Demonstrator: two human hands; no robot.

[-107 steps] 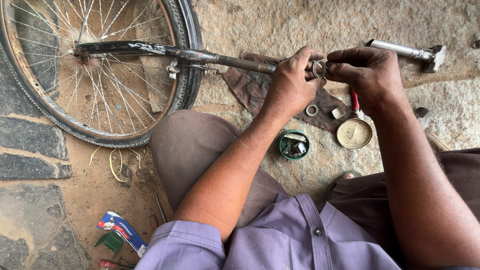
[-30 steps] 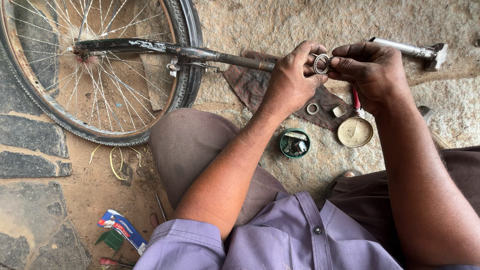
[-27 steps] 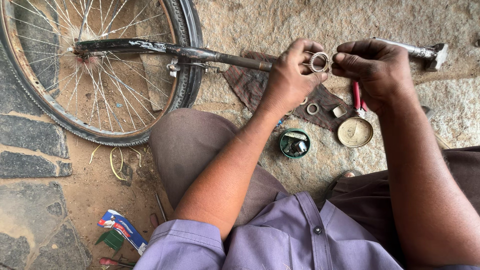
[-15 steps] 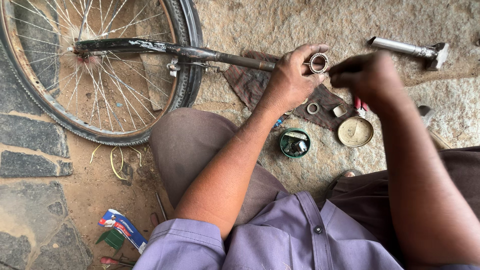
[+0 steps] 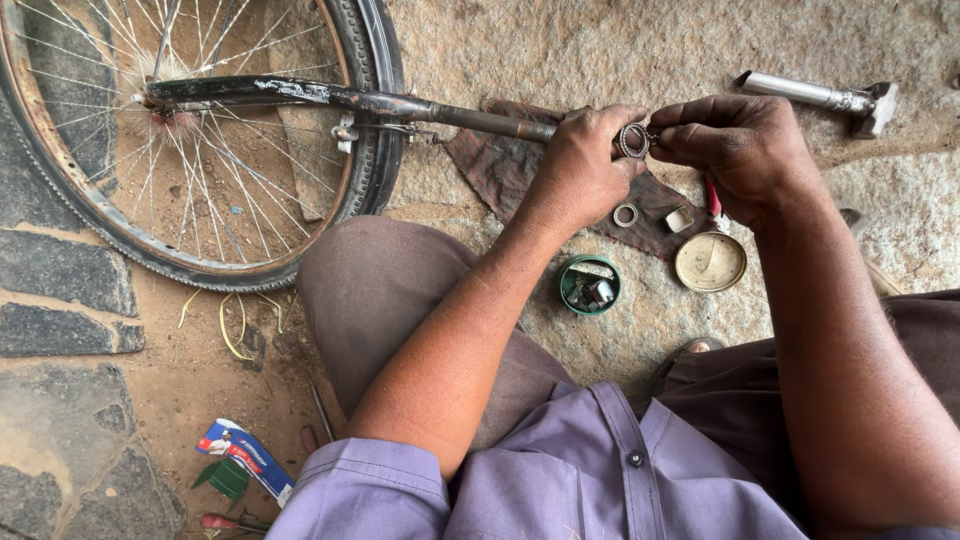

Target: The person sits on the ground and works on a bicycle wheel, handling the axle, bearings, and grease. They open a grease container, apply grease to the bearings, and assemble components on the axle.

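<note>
Rough stone ground (image 5: 620,40) fills the head view, with packed dirt along the lower left. At upper left a bicycle wheel (image 5: 200,150) lies flat, and a dark fork tube (image 5: 330,97) runs from its hub toward the upper middle. The left hand (image 5: 580,165) is wrapped tight around the tube's end, and its thumb and forefinger also hold a small metal bearing ring (image 5: 633,140). The right hand (image 5: 735,140) meets it from the right, fingertips pinched together on the ring's edge. Just below, on a dark rag (image 5: 500,165), lie 1 loose ring (image 5: 625,214), a green tin (image 5: 589,285) and a round lid (image 5: 710,262). The ring looks light, stiff and probably greasy, so likely slippery; gripping its outer rim seems safest
</note>
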